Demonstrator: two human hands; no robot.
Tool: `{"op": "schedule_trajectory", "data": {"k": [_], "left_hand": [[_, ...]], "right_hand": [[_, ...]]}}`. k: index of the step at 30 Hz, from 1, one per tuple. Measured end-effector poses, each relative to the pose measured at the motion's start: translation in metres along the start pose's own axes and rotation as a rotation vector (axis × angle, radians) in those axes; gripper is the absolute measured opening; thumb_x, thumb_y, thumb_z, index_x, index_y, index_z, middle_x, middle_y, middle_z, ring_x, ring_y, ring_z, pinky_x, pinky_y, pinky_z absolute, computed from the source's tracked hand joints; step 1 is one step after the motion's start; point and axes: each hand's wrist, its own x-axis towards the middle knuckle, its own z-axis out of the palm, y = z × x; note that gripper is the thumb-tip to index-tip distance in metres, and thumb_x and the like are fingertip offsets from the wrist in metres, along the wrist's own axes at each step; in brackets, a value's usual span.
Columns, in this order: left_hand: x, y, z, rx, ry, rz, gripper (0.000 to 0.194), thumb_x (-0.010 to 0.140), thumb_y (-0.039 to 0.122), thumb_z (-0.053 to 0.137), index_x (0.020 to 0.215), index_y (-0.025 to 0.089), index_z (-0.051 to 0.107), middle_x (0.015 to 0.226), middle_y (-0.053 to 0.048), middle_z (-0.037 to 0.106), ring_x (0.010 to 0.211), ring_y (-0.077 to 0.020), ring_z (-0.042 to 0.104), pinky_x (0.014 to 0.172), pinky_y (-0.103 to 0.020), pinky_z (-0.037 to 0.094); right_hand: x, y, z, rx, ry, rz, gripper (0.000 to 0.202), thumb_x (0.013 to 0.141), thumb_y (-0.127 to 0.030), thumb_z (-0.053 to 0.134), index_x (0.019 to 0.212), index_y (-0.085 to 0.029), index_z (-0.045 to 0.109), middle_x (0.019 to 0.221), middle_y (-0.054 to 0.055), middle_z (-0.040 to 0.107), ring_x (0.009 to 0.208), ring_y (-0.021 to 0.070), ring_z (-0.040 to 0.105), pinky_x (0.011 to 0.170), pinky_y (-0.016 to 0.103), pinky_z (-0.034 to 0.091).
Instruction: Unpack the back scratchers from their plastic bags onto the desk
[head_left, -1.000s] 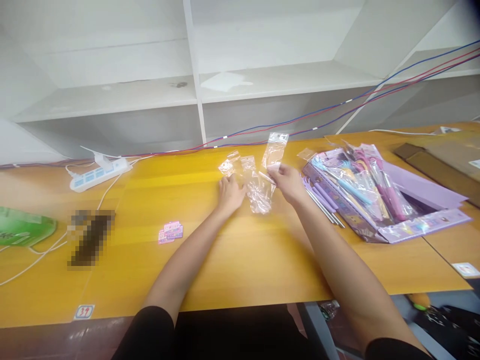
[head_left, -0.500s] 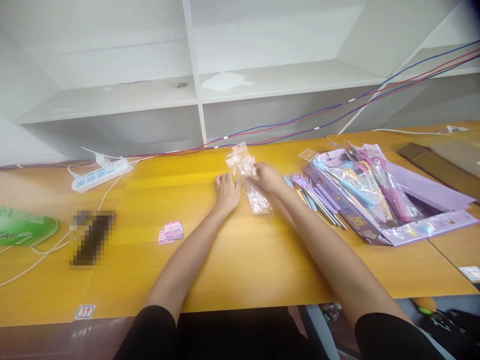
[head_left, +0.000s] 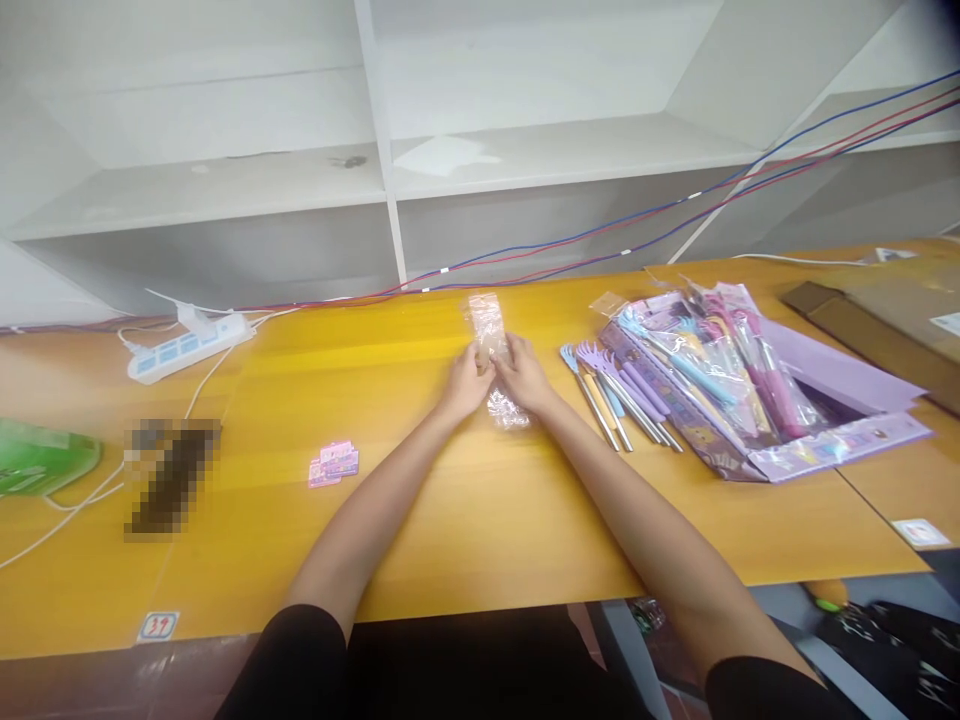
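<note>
Clear plastic bags [head_left: 506, 408], long and narrow, lie on the yellow table between my hands. My left hand [head_left: 469, 382] pinches their left edge, its fingers curled in. From the other side my right hand [head_left: 525, 375] grips them, the two thumbs close together. Whether it is one bag or a small stack I cannot tell. To the right of my right hand lie several telescopic back scratchers [head_left: 622, 385] with metal rods and purple, blue and yellow parts. Small pink printed cards [head_left: 334, 463] lie in a little pile left of my left arm.
A purple display box [head_left: 840, 450] on the right holds bagged scratchers. A white power strip [head_left: 191, 347] with cables and a green package [head_left: 45, 458] are at the left. Blue and red wires [head_left: 555, 242] run along the white shelving [head_left: 247, 190] behind. A brown carton [head_left: 877, 320] sits far right.
My left hand has moved right from the bare table onto the plastic bags. The bags' upper part now lies straighter between both hands. The view has shifted slightly.
</note>
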Motion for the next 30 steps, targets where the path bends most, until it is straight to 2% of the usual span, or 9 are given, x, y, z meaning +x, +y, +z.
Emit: {"op": "schedule_trajectory", "data": {"k": [4, 7, 10, 13, 16, 18, 24, 28, 30], "left_hand": [[0.002, -0.005, -0.003, -0.038, 0.005, -0.014, 0.054, 0.097, 0.015, 0.062, 0.15, 0.016, 0.052, 0.144, -0.017, 0.068, 0.116, -0.0202, 0.073, 0.102, -0.032, 0.057], [0.002, -0.006, -0.009, 0.001, 0.067, -0.043, 0.046, 0.1, 0.016, 0.057, 0.146, 0.013, 0.056, 0.136, -0.017, 0.072, 0.12, -0.0221, 0.073, 0.106, -0.034, 0.056], [0.0, -0.003, -0.014, 0.076, 0.125, -0.054, 0.039, 0.103, 0.015, 0.048, 0.14, 0.014, 0.061, 0.136, -0.016, 0.072, 0.128, -0.0238, 0.069, 0.112, -0.037, 0.052], [-0.003, 0.002, -0.016, 0.167, 0.121, -0.007, 0.035, 0.104, 0.017, 0.046, 0.132, 0.017, 0.067, 0.138, -0.014, 0.072, 0.132, -0.0245, 0.065, 0.118, -0.039, 0.047], [-0.009, 0.007, -0.014, 0.257, 0.082, 0.079, 0.033, 0.103, 0.018, 0.048, 0.128, 0.016, 0.07, 0.142, -0.014, 0.069, 0.138, -0.0267, 0.058, 0.125, -0.043, 0.037], [-0.013, 0.01, -0.01, 0.299, 0.047, 0.134, 0.032, 0.104, 0.02, 0.048, 0.127, 0.017, 0.07, 0.143, -0.013, 0.069, 0.138, -0.0278, 0.055, 0.126, -0.046, 0.035], [-0.014, 0.015, 0.001, 0.337, -0.064, 0.239, 0.033, 0.103, 0.019, 0.047, 0.126, 0.02, 0.071, 0.136, -0.01, 0.073, 0.129, -0.0263, 0.061, 0.121, -0.045, 0.043], [-0.01, 0.016, 0.003, 0.327, -0.132, 0.304, 0.04, 0.101, 0.018, 0.051, 0.138, 0.019, 0.065, 0.147, -0.011, 0.067, 0.139, -0.0244, 0.058, 0.124, -0.043, 0.043], [-0.011, 0.015, 0.003, 0.327, -0.157, 0.339, 0.044, 0.101, 0.019, 0.052, 0.145, 0.017, 0.061, 0.153, -0.012, 0.063, 0.144, -0.0248, 0.055, 0.127, -0.044, 0.04]], "right_hand": [[-0.005, -0.012, -0.013, -0.065, -0.022, 0.059, 0.086, 0.102, -0.063, 0.045, 0.17, -0.013, 0.026, 0.168, 0.026, 0.032, 0.157, 0.0394, 0.034, 0.126, 0.058, 0.034], [-0.011, -0.03, -0.019, -0.273, -0.129, 0.105, 0.087, 0.102, -0.07, 0.042, 0.172, -0.021, 0.025, 0.171, 0.025, 0.025, 0.155, 0.045, 0.036, 0.122, 0.061, 0.036], [-0.016, -0.049, -0.014, -0.479, -0.218, 0.066, 0.08, 0.103, -0.066, 0.043, 0.17, -0.023, 0.032, 0.164, 0.026, 0.037, 0.148, 0.046, 0.044, 0.117, 0.06, 0.039], [-0.02, -0.057, -0.004, -0.568, -0.196, 0.029, 0.071, 0.106, -0.055, 0.043, 0.166, -0.019, 0.038, 0.159, 0.027, 0.043, 0.147, 0.0455, 0.042, 0.118, 0.059, 0.037], [-0.023, -0.053, 0.0, -0.572, -0.148, 0.017, 0.069, 0.108, -0.05, 0.037, 0.165, -0.011, 0.039, 0.162, 0.031, 0.038, 0.151, 0.0463, 0.035, 0.12, 0.059, 0.033], [-0.022, -0.046, -0.002, -0.569, -0.128, 0.001, 0.068, 0.109, -0.048, 0.036, 0.165, -0.01, 0.039, 0.162, 0.031, 0.037, 0.15, 0.0469, 0.036, 0.12, 0.059, 0.033], [-0.015, -0.021, -0.015, -0.552, -0.098, -0.051, 0.064, 0.105, -0.042, 0.046, 0.163, -0.016, 0.041, 0.161, 0.025, 0.044, 0.148, 0.0434, 0.041, 0.119, 0.059, 0.036], [-0.008, -0.015, -0.027, -0.543, -0.076, -0.036, 0.065, 0.105, -0.045, 0.045, 0.163, -0.016, 0.044, 0.158, 0.026, 0.046, 0.144, 0.0448, 0.044, 0.117, 0.061, 0.037], [-0.002, -0.013, -0.043, -0.526, -0.032, -0.059, 0.065, 0.106, -0.047, 0.045, 0.163, -0.015, 0.045, 0.159, 0.026, 0.045, 0.144, 0.0444, 0.045, 0.118, 0.061, 0.037]]}}
